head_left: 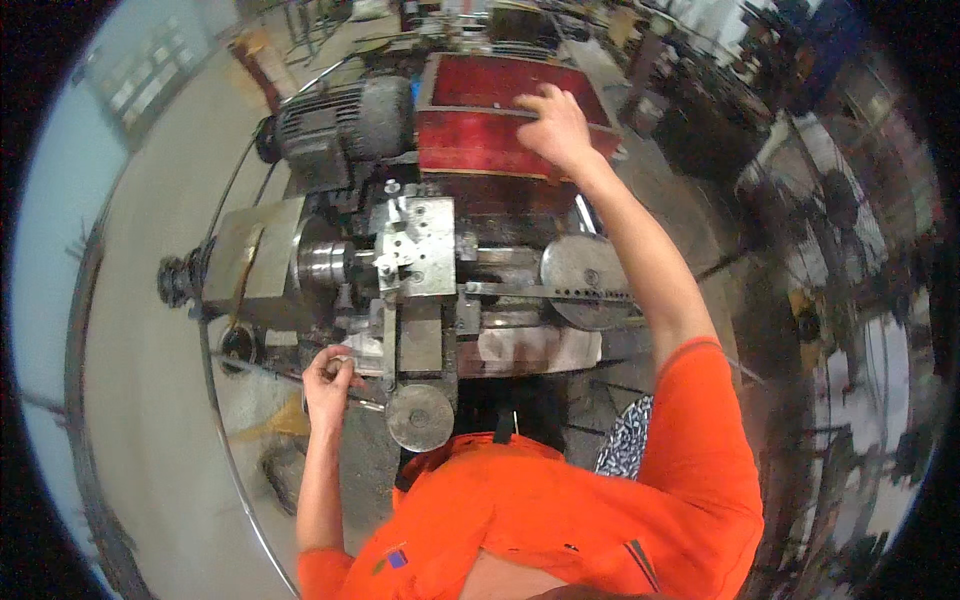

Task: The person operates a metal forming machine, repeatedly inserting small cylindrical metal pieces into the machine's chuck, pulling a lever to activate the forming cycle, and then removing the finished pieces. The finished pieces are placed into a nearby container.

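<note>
**Right hand over the box**

I have the right hand [556, 122] far out, fingers parted wide, above the red box [468, 142] beyond the lathe [420, 262]. My left hand [328, 378] sits at the lathe's near left, fingers curled narrow; I can't tell what they hold. A motor [345, 122] stands left of the box.

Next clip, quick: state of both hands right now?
Left hand: fingers curled; whether it holds anything cannot be told.
Right hand: loosely open over the red box, nothing visible in its grasp.
</note>
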